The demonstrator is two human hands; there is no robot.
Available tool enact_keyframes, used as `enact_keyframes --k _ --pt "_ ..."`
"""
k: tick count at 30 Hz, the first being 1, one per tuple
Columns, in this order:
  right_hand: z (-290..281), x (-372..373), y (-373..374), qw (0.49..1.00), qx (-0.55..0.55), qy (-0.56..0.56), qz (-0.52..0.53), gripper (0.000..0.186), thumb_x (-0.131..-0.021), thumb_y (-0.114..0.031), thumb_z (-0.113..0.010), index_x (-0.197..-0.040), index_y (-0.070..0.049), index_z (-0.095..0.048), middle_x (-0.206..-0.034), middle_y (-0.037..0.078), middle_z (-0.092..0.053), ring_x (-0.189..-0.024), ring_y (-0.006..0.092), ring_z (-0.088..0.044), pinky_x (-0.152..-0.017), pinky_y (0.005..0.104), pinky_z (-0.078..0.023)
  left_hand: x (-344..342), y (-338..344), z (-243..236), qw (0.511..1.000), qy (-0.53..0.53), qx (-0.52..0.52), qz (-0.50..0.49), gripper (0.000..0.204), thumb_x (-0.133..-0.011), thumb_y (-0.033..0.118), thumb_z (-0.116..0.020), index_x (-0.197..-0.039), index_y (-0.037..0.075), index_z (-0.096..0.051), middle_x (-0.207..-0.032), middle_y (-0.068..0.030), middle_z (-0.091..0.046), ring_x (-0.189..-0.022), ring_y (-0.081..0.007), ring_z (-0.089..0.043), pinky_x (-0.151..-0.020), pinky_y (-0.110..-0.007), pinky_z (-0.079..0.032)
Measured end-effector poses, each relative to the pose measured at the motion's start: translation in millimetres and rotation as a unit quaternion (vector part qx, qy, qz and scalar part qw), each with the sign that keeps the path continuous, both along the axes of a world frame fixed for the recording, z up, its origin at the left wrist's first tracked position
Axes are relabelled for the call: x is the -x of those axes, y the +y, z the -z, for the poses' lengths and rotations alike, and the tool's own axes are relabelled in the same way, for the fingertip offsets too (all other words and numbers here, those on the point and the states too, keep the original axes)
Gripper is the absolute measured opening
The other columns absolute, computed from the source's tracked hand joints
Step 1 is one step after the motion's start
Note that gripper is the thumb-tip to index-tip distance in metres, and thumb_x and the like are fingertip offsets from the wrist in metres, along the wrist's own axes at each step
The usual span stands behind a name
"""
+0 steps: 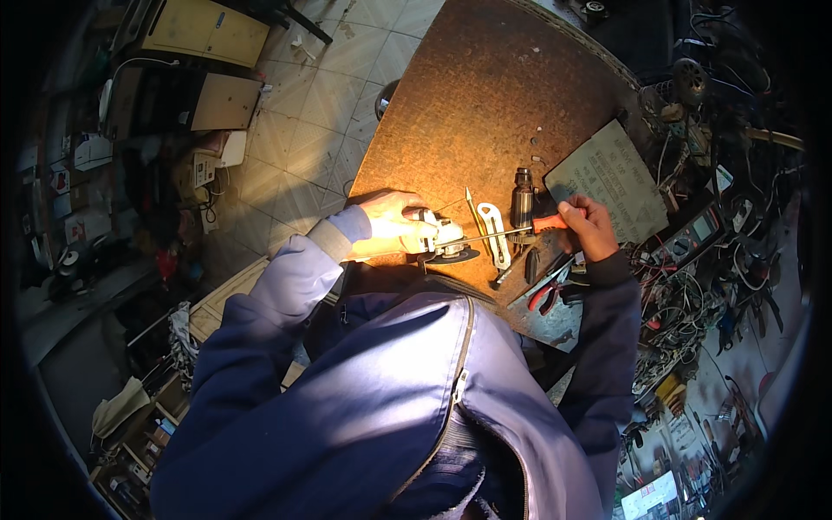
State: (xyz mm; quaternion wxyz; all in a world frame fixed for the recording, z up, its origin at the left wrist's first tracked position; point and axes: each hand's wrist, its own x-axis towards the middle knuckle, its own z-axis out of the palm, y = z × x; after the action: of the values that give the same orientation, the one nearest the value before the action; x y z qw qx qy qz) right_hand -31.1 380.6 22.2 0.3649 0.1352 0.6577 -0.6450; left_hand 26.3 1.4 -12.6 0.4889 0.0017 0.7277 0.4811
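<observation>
My left hand [390, 225] is closed around a small whitish device [446, 232] with a dark round disc [455, 256] on its underside, near the table's front edge. In my right hand [591, 225] is a screwdriver [548, 224] with an orange-red handle. Its long thin shaft runs leftward to the device, and the tip lies at or against it; exact contact is too small to tell. Beneath the shaft lie a white utility knife [495, 236] and a thin pointed yellowish tool [472, 206]. A dark bottle [522, 198] stands just beyond the shaft.
Red-handled pliers [544, 297] lie by my right forearm. The brown worktable [485, 95] stretches away from me. At its right are a grey-green printed board [607, 182], a multimeter [696, 232] and a heap of tangled wires [685, 303]. Tiled floor [321, 104] shows on the left.
</observation>
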Motion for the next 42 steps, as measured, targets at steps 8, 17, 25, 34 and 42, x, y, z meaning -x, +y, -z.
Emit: enact_keyframes --k 8,17,25,34,42 --pt "7.0 -5.8 9.8 0.998 -0.055 0.016 -0.04 0.026 -0.097 -0.028 -0.07 -0.089 -0.005 -0.059 -0.067 0.002 -0.056 -0.048 0.0083 -0.048 -0.046 0.0264 -0.038 -2.0 -0.6 2.1 1.0 0.013 0.007 0.004 0.064 -0.086 0.037 -0.078 -0.129 -0.008 -0.06 -0.119 -0.0202 -0.068 -0.112 -0.0262 -0.065 -0.097 -0.037 -0.051" --pt "20.9 -7.3 15.2 0.998 -0.051 -0.008 -0.022 0.023 -0.096 -0.026 -0.07 -0.094 -0.005 -0.06 -0.077 0.003 -0.058 -0.055 0.0082 -0.05 -0.047 0.0271 -0.038 0.6 -0.6 7.0 0.998 0.024 0.048 0.037 0.07 -0.084 0.041 -0.078 -0.132 -0.007 -0.059 -0.125 -0.0233 -0.066 -0.117 -0.0317 -0.064 -0.1 -0.04 -0.05" --pt "8.6 -3.2 10.3 0.999 -0.037 -0.008 -0.025 0.023 -0.094 -0.024 -0.072 -0.09 -0.005 -0.06 -0.068 0.0 -0.053 -0.049 0.0065 -0.043 -0.045 0.0274 -0.032 -1.5 -1.4 9.7 0.998 0.027 0.049 0.034 0.071 -0.084 0.043 -0.078 -0.133 -0.006 -0.059 -0.124 -0.023 -0.067 -0.117 -0.0326 -0.064 -0.1 -0.041 -0.05" --pt "3.7 -2.1 6.0 0.999 -0.007 0.034 -0.039 0.021 -0.095 -0.022 -0.069 -0.087 -0.007 -0.056 -0.071 0.0 -0.055 -0.051 0.0064 -0.047 -0.047 0.0259 -0.033 0.1 0.4 4.5 0.999 0.019 0.042 0.022 0.069 -0.084 0.042 -0.078 -0.131 -0.006 -0.06 -0.123 -0.0227 -0.067 -0.116 -0.0318 -0.065 -0.099 -0.04 -0.051" --pt "-0.9 -4.2 6.1 0.997 0.011 0.063 -0.039 0.023 -0.095 -0.023 -0.07 -0.098 -0.003 -0.059 -0.072 0.001 -0.055 -0.054 0.0082 -0.048 -0.052 0.0282 -0.038 -0.2 -0.3 6.3 0.998 0.026 0.04 0.031 0.07 -0.084 0.043 -0.078 -0.131 -0.006 -0.06 -0.124 -0.0228 -0.067 -0.117 -0.0322 -0.065 -0.1 -0.04 -0.051"
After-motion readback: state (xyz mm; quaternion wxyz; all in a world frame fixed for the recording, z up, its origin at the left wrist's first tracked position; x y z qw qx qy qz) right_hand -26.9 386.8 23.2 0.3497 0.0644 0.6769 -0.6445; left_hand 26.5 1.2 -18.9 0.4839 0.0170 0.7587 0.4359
